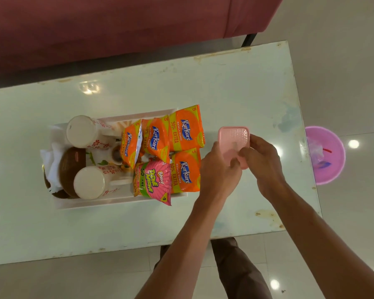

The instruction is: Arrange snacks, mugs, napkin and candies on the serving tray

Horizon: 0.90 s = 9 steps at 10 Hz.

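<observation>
A white serving tray (121, 204) sits on the table's left half. In it lie two white flowered mugs (89, 185) on their sides, a brown bowl (70, 169), a white napkin (52, 162) and a small cup. Several orange Kurkure packets (186, 130) and a pink Bingo packet (154, 182) fill the tray's right end. To the right of the tray, both hands hold a small pink plastic box (234, 137) above the table. My left hand (219, 169) grips its near left side and my right hand (261, 162) its right side. The box's contents are hidden.
The pale glossy table (235, 83) runs across the view, its right edge near the hands. A pink plastic basin (335, 156) stands on the floor just right of the table. A maroon sofa (117, 29) lines the far side. My legs show below the near edge.
</observation>
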### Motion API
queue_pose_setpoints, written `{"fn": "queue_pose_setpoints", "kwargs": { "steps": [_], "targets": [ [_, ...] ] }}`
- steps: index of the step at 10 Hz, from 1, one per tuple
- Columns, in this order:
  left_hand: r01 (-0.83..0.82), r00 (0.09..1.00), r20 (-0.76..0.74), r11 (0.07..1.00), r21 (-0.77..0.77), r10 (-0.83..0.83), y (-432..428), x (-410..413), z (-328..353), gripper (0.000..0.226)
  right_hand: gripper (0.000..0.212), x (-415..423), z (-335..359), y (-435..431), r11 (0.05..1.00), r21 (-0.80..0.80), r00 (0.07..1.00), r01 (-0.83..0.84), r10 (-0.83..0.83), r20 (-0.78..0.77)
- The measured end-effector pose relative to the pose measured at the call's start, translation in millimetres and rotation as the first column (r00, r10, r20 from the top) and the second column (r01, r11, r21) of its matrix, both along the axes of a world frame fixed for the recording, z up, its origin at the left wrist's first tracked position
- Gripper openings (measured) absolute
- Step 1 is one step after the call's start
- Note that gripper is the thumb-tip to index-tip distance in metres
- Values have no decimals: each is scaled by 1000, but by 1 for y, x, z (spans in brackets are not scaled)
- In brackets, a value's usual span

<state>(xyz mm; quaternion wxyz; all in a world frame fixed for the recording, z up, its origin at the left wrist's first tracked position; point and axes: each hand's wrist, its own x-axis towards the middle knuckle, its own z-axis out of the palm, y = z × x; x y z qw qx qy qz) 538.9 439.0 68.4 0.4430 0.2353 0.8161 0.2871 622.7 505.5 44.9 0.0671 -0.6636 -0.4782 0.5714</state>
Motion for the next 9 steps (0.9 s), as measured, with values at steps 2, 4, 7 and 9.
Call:
{"fn": "queue_pose_setpoints", "kwargs": {
  "steps": [2, 4, 7, 9],
  "targets": [
    [-13, 1000, 10, 999, -42, 13, 5, -6, -7, 49, 67, 1, -4, 4, 998, -25, 998, -56, 55, -30],
    [-38, 998, 44, 998, -48, 40, 7, -8, -13, 45, 74, 4, -6, 3, 995, -46, 994, -92, 89, -56],
    [-184, 961, 212, 983, 5, 179, -2, -18, -5, 55, 82, 13, -9, 8, 993, -57, 993, -105, 101, -68],
    [-356, 872, 397, 928, 114, 286, -20, -32, 21, 68, 80, 18, 1, -2, 977, 102, 982, -186, 187, 7]
  ]
}}
